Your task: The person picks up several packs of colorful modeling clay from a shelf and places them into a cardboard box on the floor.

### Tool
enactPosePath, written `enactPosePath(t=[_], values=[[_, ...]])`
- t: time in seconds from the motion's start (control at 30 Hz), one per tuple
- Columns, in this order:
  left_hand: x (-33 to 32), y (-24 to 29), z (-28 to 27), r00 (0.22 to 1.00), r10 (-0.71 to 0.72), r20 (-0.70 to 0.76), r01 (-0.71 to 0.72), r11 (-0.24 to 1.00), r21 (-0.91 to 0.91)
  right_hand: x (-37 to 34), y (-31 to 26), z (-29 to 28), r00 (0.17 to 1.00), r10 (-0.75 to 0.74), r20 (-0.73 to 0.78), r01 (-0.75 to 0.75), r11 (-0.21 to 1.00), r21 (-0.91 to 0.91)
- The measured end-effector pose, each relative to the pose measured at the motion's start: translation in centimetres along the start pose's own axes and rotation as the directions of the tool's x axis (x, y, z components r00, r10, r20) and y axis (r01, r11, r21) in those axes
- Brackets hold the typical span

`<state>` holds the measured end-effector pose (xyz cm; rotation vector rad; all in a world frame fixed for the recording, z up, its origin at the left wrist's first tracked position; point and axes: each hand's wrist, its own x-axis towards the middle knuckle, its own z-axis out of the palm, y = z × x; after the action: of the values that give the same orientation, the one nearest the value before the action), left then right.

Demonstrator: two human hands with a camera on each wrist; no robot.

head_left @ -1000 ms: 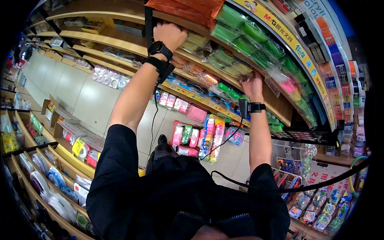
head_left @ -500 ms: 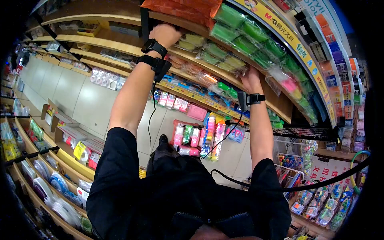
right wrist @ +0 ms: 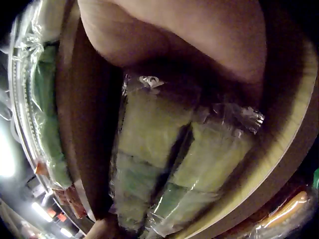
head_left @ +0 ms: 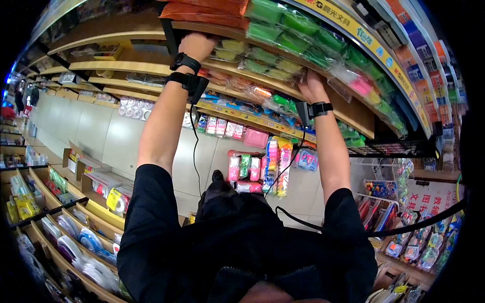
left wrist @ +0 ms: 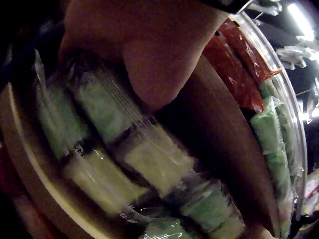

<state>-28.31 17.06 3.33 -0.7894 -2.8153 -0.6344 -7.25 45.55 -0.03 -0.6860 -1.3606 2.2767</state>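
Clear packs of pale green and yellow blocks [head_left: 275, 63] lie in a row on a wooden shelf, under a board carrying green packs [head_left: 298, 25]. My left hand [head_left: 197, 46] is at the row's left end; in the left wrist view the hand [left wrist: 139, 45] lies over the end of the packs [left wrist: 104, 109], its fingertips hidden. At the right end is my right hand [head_left: 314, 87]. The right wrist view has that hand [right wrist: 184, 35] against the crinkled pack ends [right wrist: 154, 114], with its fingers mostly out of sight behind the palm.
Orange packs [head_left: 202, 11] sit on the upper board at the left. Lower shelves hold orange and green packs [head_left: 262, 93]. Pink and white packs [head_left: 245, 166] stand on the tiled floor, and a black cable [head_left: 419, 222] crosses at the right. Bins of goods [head_left: 91, 242] line the lower left.
The view has shifted, so the shelves sit further left and the floor packs further right in the picture. Both hands remain at the two ends of the row.
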Motion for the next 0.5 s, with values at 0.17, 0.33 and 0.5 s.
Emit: enactPosePath(t=[0.17, 0.33, 0.5], values=[[-1.0, 0.5, 0.3, 0.987, -0.043, -0.152, 0.016, 0.985, -0.174, -1.7, -0.3, 0.6, 0.997, -0.072, 0.034, 0.068, 0.992, 0.108], [-3.2, 1.8, 0.3, 0.843, -0.151, -0.516, 0.007, 0.963, -0.271, -2.3, 0.1, 0.7, 0.992, -0.125, -0.023, 0.125, 0.992, -0.01], [-3.2, 1.6, 0.1, 0.847, -0.098, -0.522, -0.002, 0.982, -0.188, -1.7, 0.4, 2.3, 0.985, -0.165, -0.058, 0.16, 0.984, -0.084]])
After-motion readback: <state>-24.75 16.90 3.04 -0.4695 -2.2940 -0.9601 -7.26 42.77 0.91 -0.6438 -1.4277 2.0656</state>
